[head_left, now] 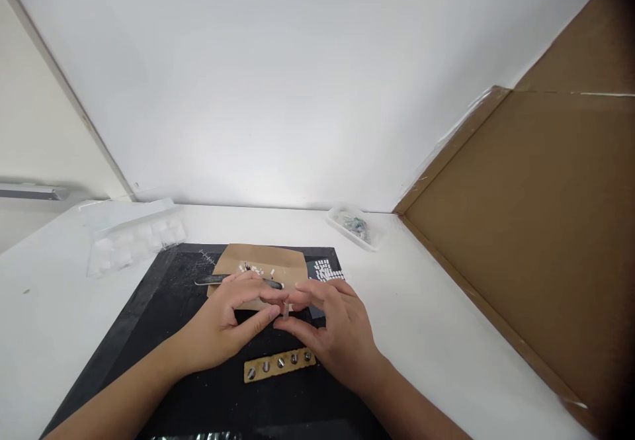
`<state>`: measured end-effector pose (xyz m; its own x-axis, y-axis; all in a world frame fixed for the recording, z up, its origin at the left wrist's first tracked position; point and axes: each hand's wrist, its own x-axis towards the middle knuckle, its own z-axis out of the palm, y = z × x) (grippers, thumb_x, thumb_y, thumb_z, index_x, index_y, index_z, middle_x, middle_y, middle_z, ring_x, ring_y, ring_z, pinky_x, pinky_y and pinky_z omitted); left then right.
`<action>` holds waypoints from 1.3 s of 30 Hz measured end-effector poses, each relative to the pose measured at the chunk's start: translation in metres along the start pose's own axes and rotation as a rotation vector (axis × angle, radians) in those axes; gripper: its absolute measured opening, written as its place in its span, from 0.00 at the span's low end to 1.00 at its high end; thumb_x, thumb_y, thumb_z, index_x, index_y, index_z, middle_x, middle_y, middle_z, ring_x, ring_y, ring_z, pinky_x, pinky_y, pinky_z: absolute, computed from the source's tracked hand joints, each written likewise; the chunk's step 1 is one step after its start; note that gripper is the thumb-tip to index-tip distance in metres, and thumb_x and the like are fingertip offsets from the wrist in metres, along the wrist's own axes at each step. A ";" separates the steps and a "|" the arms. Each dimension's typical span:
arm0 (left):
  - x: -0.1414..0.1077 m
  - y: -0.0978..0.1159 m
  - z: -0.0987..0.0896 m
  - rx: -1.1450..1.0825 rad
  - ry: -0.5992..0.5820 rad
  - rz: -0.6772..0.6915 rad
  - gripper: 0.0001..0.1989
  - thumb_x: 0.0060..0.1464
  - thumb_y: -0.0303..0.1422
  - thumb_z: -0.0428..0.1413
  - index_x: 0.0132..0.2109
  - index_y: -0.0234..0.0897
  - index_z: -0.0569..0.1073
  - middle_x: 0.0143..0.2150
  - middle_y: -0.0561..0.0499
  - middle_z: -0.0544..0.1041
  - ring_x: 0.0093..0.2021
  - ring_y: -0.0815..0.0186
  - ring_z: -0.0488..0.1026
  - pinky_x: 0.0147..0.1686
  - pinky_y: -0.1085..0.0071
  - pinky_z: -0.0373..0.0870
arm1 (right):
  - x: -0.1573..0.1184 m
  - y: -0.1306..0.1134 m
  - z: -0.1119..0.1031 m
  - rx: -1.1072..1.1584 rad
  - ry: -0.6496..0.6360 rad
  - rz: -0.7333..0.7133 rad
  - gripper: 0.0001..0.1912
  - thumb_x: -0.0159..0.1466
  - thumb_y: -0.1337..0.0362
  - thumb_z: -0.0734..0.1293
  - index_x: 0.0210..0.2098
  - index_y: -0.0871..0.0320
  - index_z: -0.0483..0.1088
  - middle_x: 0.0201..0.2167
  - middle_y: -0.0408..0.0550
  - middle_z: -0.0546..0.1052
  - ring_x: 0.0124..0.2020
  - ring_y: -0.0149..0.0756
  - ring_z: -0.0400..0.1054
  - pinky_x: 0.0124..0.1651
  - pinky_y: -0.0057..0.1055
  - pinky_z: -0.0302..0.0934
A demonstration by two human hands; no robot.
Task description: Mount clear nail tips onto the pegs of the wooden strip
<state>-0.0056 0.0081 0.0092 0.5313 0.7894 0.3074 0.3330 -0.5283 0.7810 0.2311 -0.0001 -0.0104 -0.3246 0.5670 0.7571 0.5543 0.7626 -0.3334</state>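
Observation:
My left hand [233,317] and my right hand [337,324] meet over the black mat. Between their fingertips stands a small translucent piece [286,310], pinched from both sides; its exact kind is too small to tell. Just behind my left fingers lies a dark, slim tool like tweezers [215,280], partly covered by that hand. Beneath it is a brown sheet [268,256] with small white bits [255,269] scattered on it. Close to my right fingers, a dark card [317,269] bears rows of small white pieces [323,268], partly hidden by the hand.
A wooden strip [280,364] with several round metal pieces lies in front of my hands on the black mat [198,387]. A clear plastic case [133,235] is at the back left, a white tray [353,225] of small items at the back right. Cardboard [520,228] stands right.

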 end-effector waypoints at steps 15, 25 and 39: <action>0.002 0.003 0.008 -0.376 0.034 -0.306 0.11 0.59 0.38 0.69 0.47 0.40 0.82 0.39 0.51 0.87 0.44 0.62 0.85 0.52 0.66 0.81 | -0.002 -0.005 0.002 0.010 -0.036 0.040 0.26 0.66 0.48 0.77 0.55 0.54 0.70 0.41 0.45 0.87 0.42 0.41 0.83 0.49 0.38 0.66; 0.003 0.003 0.006 -0.327 0.038 -0.271 0.09 0.59 0.38 0.69 0.43 0.38 0.84 0.39 0.50 0.86 0.42 0.63 0.84 0.48 0.67 0.80 | 0.003 -0.008 0.001 0.130 -0.118 0.089 0.13 0.67 0.55 0.78 0.41 0.53 0.75 0.34 0.39 0.84 0.35 0.34 0.78 0.43 0.35 0.61; 0.003 0.006 0.007 -0.314 0.116 -0.236 0.06 0.59 0.37 0.69 0.42 0.43 0.87 0.39 0.51 0.86 0.40 0.65 0.83 0.44 0.71 0.79 | 0.001 -0.010 0.003 0.152 -0.036 0.121 0.11 0.65 0.58 0.79 0.42 0.52 0.75 0.34 0.39 0.82 0.38 0.37 0.77 0.45 0.37 0.67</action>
<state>0.0041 0.0051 0.0113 0.3713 0.9171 0.1449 0.1715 -0.2211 0.9601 0.2231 -0.0060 -0.0079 -0.2914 0.6661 0.6866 0.4699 0.7248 -0.5038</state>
